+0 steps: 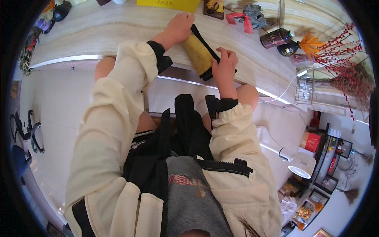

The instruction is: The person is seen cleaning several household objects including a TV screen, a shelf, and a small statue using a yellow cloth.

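Observation:
A folded mustard-yellow cloth piece with black edging lies slantwise over the front part of a marble-patterned table. My left hand holds its far end, the fingertips bent over the corner. At the black long edge, my right hand grips the near end, with the forefinger raised and bent. The cloth's near corner reaches close to the table's front edge. Part of the black edging is hidden behind my right hand. Black straps circle both my wrists.
The marble-patterned table carries a yellow box at the back. Farther right are a grey bundle with a pink ribbon, a dark bottle, red-berry branches and a white cable. A white lamp stands at the right.

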`<state>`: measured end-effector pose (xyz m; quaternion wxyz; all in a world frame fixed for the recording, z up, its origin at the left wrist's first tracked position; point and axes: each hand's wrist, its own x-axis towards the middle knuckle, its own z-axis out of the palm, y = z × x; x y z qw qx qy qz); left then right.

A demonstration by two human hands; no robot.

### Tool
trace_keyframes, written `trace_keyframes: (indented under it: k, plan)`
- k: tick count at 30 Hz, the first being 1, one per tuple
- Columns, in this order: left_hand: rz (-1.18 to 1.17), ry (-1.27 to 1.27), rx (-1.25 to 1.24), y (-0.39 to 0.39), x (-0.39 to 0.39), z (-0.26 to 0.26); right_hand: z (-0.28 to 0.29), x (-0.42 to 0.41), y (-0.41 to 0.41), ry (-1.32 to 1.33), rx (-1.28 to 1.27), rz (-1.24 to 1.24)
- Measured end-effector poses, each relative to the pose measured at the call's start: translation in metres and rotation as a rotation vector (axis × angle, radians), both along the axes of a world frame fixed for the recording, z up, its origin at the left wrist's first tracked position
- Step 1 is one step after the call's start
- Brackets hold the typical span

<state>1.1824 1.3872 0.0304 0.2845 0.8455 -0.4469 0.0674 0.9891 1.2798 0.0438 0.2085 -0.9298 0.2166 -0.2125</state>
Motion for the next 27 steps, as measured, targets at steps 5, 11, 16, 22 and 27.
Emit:
trace_keyframes:
  k: [5,11,16,22,27]
  plan:
    - [-0.345,-0.095,0.233,0.014,0.0,0.003,-0.01,-0.008,0.009,0.008,-0.043,0.297]
    - [-0.438,-0.149,0.128,0.028,-0.005,-0.01,-0.021,-0.009,0.017,0.082,-0.017,0.18]
    - [-0.334,-0.25,0.424,0.024,-0.012,0.004,-0.018,-0.004,0.003,0.096,-0.036,0.159]
    - [-0.101,-0.626,0.148,0.074,-0.013,0.014,0.004,0.041,0.008,-0.056,-0.434,0.198]
    - [0.001,-0.638,0.339,0.118,0.0,-0.005,-0.022,0.105,0.037,0.164,-0.404,0.489]
